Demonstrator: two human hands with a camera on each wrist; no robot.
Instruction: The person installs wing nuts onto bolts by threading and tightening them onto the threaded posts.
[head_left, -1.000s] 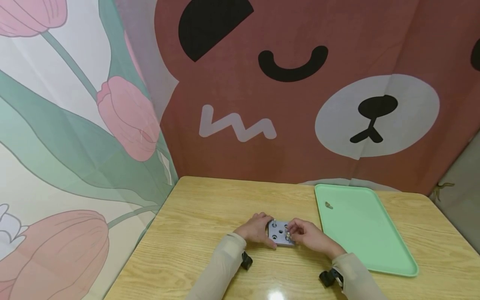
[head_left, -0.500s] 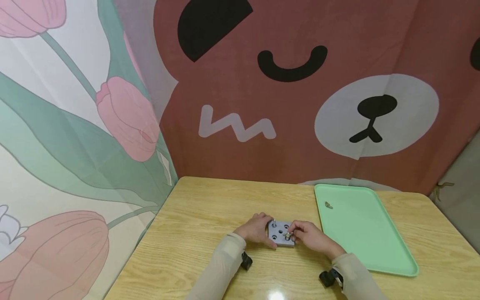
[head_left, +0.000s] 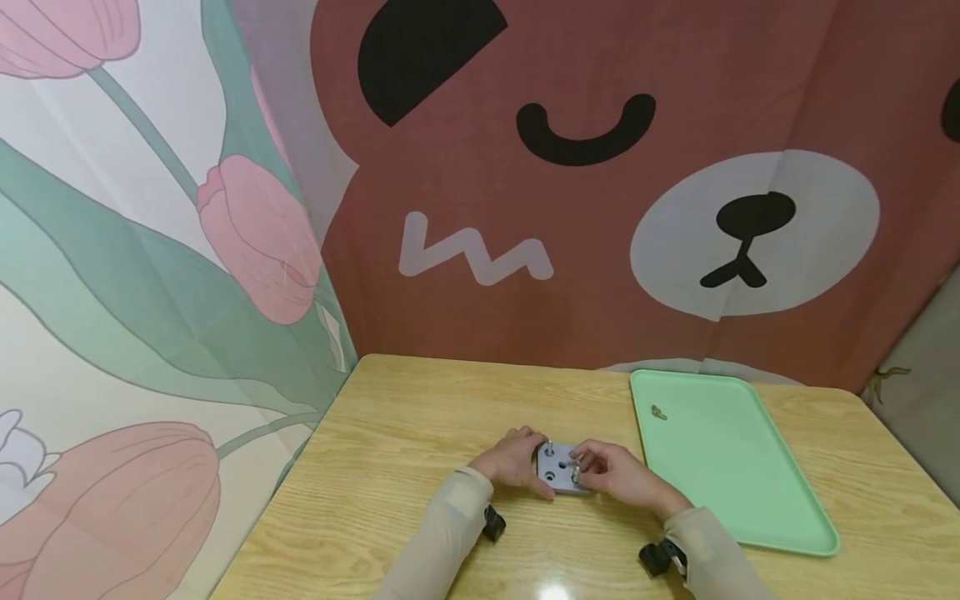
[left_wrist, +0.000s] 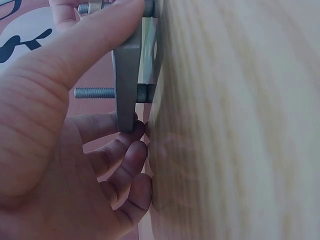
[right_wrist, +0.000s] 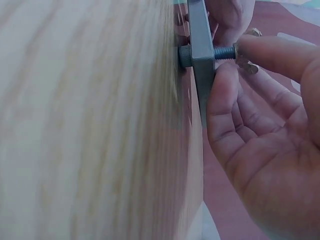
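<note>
A grey metal plate (head_left: 561,481) with several holes sits just above the tabletop, raised on the heads of bolts that pass up through it. My left hand (head_left: 512,461) grips its left side between thumb and fingers. A threaded bolt (left_wrist: 95,93) stands bare near that hand, its knurled head under the plate (left_wrist: 126,82). At the plate's near right corner, my right hand (head_left: 621,473) pinches a brass-coloured wing nut (right_wrist: 248,67) on the end of another bolt (right_wrist: 224,53). Thread shows between the nut and the plate. Fingers partly cover the nut.
A light green tray (head_left: 727,475) lies to the right on the wooden table (head_left: 420,400). Near its far left corner is a small brass-coloured piece (head_left: 657,412). A printed cloth (head_left: 480,325) hangs behind the table.
My right fingers shift round the wing nut, opening off it half a second ago and closing over it again now. My left hand and the plate stay in place.
</note>
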